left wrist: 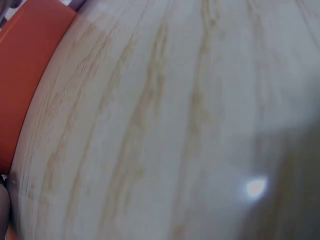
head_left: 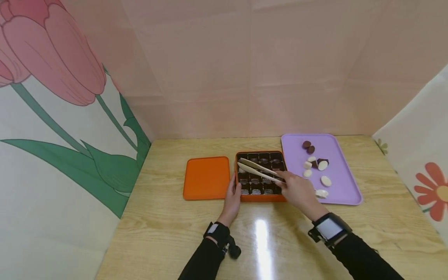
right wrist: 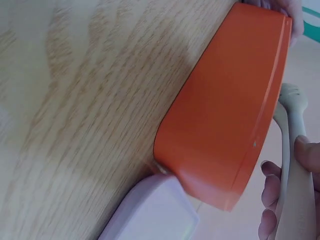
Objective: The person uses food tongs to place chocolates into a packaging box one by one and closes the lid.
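Observation:
An orange box (head_left: 263,198) with a dark, divided insert (head_left: 257,181) stands on the table. My left hand (head_left: 231,202) lies against its left side, fingers straight along the wall and thumb at the near corner. With my right hand (head_left: 299,192) I grip pale tongs (head_left: 260,170), which reach across the insert to its left side. In the right wrist view the fingers curl round the tongs (right wrist: 297,195) above the box's rim. A small pale piece (head_left: 241,170) shows by the tong tips; whether they pinch it I cannot tell.
Left of the box lies a flat orange lid (head_left: 206,179). A purple tray (head_left: 341,175) touches or nearly touches the box's right side, bearing dark round pieces (head_left: 308,147) and several white ones (head_left: 326,181). A pink sheet (head_left: 210,77) hangs behind the table (head_left: 157,233).

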Motion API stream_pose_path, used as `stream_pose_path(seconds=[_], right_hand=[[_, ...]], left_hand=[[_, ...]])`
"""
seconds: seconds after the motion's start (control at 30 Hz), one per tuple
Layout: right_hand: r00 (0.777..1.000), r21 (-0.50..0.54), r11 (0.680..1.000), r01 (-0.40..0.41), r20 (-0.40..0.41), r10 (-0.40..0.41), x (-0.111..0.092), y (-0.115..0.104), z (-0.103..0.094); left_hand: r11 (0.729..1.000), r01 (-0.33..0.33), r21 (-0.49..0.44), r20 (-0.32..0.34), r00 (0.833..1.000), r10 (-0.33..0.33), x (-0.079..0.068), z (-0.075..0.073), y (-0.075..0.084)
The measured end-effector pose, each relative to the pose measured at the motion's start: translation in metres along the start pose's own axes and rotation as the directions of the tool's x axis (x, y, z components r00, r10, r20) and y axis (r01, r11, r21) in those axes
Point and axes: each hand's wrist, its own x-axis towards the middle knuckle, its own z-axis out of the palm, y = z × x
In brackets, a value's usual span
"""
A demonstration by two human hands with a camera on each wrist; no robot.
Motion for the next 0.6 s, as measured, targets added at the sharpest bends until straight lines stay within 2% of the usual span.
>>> stream_pose_path(seconds=[0.2,0.47,0.6], right_hand=[[0.999,0.000,0.999,-0.035,0.008,0.035,-0.017,0.019,-0.016],[0.991,-0.047,0.995,-0.083,-0.108,0.077,-0.052,0.060,-0.043],[0.986,-0.058,0.990,-0.132,-0.111,0.125,-0.073,0.084,-0.054]], left_hand=[[1.000,-0.018,-0.007,0.000,1.000,0.018,0.000,0.001,0.000],[1.000,0.007,-0.017,0.011,1.000,-0.006,-0.002,0.000,0.004],[1.000,0.017,-0.024,0.010,1.000,-0.017,-0.003,0.000,0.004]])
